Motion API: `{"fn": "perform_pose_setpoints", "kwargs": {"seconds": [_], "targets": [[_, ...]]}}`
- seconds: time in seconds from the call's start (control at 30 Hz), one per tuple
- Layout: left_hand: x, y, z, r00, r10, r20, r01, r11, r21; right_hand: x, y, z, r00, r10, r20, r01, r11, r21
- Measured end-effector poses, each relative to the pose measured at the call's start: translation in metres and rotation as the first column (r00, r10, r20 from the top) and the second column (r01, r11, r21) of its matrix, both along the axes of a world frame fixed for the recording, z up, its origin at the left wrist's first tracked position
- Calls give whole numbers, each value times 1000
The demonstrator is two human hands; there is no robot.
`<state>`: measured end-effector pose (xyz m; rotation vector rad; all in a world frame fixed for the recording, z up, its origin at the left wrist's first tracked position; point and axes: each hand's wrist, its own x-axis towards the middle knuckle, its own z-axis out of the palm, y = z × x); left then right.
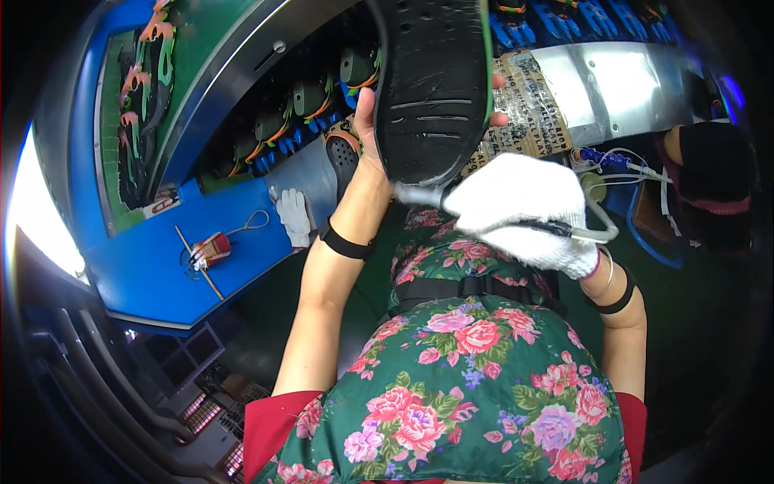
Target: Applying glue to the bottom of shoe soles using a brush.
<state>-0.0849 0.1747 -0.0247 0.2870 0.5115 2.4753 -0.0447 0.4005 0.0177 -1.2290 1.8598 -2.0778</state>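
A black shoe sole (431, 97) with a green edge is held up in front of me, grooves showing across it. My bare left hand (368, 133) is closed around it from beneath, thumb at the left side and fingertips at the right. In a white knit glove, my right hand (520, 206) grips a pen-shaped tool (426, 195) with a pale cord trailing behind. Its blurred tip points left, close to the sole's near end; whether they touch I cannot tell.
Racks hold several shoe parts (310, 98) on blue supports. Cardboard (528, 105) wraps a metal panel. At left, a blue table (145, 270) bears a white glove (293, 216) and a red-wrapped item (211, 250) by a stick. Cords (617, 161) hang right, near another person's arm (673, 147).
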Motion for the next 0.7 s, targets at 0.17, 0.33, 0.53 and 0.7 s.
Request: {"fn": "perform_pose_setpoints", "kwargs": {"seconds": [0.17,0.33,0.53,0.7], "targets": [[-1,-14,-8,982,69,175,-20,964,-267,15,-7,-11,929,-58,-364,127,977,171],[-6,-38,-36,976,56,209,31,919,-392,10,-1,-1,995,63,-81,-60,998,35],[-11,-33,-26,961,116,250,24,868,-495,4,-6,0,979,46,-199,-26,994,103],[-7,-30,-25,959,129,253,-40,943,-330,0,-11,-16,975,-138,173,120,987,111]]}}
